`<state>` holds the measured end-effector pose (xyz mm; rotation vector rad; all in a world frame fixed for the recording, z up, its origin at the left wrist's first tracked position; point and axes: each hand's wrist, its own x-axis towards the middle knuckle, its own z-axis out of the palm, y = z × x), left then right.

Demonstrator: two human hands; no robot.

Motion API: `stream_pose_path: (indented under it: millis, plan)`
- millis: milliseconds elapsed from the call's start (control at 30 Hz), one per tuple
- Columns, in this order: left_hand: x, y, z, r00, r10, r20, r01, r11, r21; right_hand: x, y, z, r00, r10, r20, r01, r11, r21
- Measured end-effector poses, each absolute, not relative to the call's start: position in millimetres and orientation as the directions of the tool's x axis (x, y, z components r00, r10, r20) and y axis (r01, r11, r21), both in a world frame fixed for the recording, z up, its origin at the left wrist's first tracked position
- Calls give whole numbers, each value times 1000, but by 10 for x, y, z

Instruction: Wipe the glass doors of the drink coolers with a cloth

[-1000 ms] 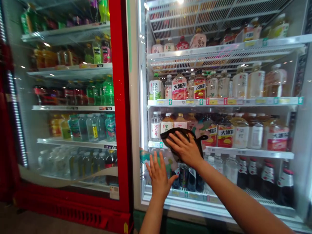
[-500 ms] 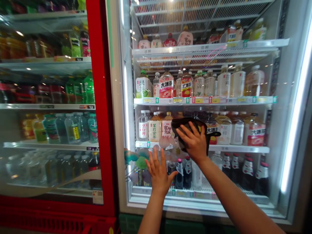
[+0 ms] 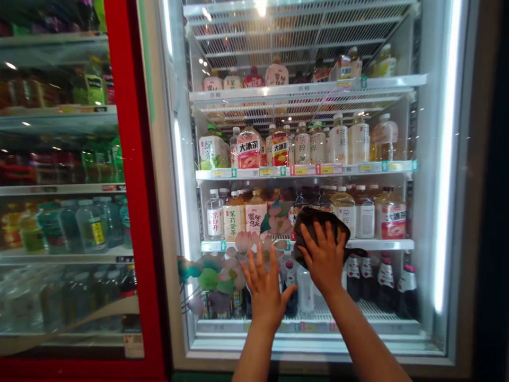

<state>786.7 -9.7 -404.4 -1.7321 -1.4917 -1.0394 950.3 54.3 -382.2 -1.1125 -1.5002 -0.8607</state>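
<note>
My right hand (image 3: 325, 260) lies with spread fingers on a dark cloth (image 3: 308, 216), pressing it against the glass door of a lit drinks cooler. A corner of the cloth sticks out to the right of the hand. Lower and to the left, my left hand (image 3: 264, 292) is open, fingers apart, palm toward the glass; it holds nothing. Whether its palm touches the glass, I cannot tell. Beside it, a lotus decal (image 3: 217, 278) in green and pink covers part of the door. Behind the glass, a peach-labelled tea bottle (image 3: 392, 216) stands on a shelf.
Several shelves of bottles fill the cooler, including a green-capped bottle (image 3: 212, 148) and dark bottles (image 3: 385, 281) at the bottom. A bright light strip (image 3: 445, 159) runs down the right side. To the left stands a second cooler with a red frame (image 3: 131, 185).
My right hand and the cloth have slid right and downward across the glass. My left hand has shifted right over the door. The view has turned slightly, moving the coolers leftward.
</note>
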Motion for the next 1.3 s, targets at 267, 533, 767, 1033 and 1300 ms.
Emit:
stream_pose_path:
  millis: [267,533,767,1033,1300]
  plan:
    - [8295,-83,-3963,84,484,871,978,-206,20,9721,498,-4330,120,207,971,952,254,-172]
    - [8202,-38,-4118,214,513,831,959,-271,-79,10227,562,-4235,242,250,937,938,185,-291]
    - [8407,84,-4149,236,480,845,932,-356,-58,10122,510,-4445,-106,309,945,957,291,12]
    - [8609,129,-4271,324,485,812,902,-417,-111,10649,659,-4486,271,215,938,947,116,-300]
    - [8910,166,-4383,385,471,793,875,-460,-152,11152,696,-4366,149,331,932,965,155,-209]
